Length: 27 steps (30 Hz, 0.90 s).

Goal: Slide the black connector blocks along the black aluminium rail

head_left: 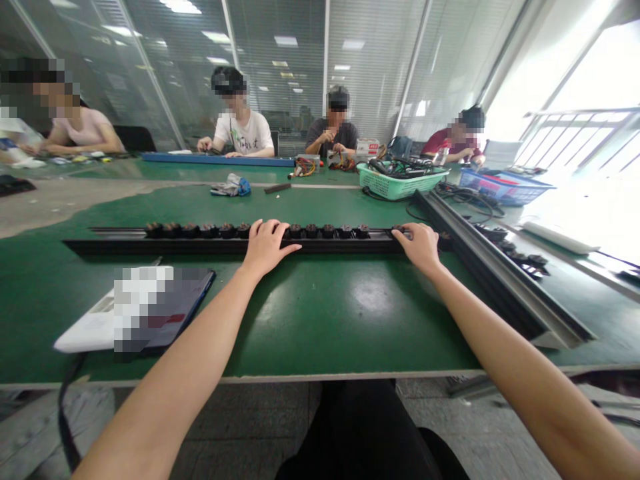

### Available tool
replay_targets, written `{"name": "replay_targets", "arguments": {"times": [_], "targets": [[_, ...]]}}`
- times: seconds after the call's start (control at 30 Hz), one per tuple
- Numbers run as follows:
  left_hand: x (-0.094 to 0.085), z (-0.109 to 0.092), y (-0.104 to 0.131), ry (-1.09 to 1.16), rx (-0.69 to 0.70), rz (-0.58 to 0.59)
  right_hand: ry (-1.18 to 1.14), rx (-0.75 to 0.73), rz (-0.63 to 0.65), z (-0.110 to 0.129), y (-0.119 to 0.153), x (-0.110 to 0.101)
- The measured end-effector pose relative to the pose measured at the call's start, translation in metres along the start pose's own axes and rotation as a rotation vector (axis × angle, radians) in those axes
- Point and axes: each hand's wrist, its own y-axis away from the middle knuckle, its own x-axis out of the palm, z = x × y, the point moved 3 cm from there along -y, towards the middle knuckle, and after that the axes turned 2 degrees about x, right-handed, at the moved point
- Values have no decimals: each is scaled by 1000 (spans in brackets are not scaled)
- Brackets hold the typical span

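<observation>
The left grip (270, 247) is resting, thumb spread wide, over a rail (345, 246) whose long axis is running left to right on the worktop (320, 313). Whether the right grip (419, 244), near its right end, is holding anything, I cannot tell. Beyond the left grip, a shirt (253, 132) is showing half-legible lettering.

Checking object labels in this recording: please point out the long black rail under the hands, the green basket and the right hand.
Long black rail (345, 246): head view, on its near side wall.
Green basket (400, 187): head view, on its near wall.
Right hand (421, 246): head view, on its back.
</observation>
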Motion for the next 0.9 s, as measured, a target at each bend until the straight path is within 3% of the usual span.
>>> {"name": "replay_targets", "arguments": {"times": [0.9], "targets": [[-1,0,0,-16,1,0,6,5,-21,-5,-2,1]]}}
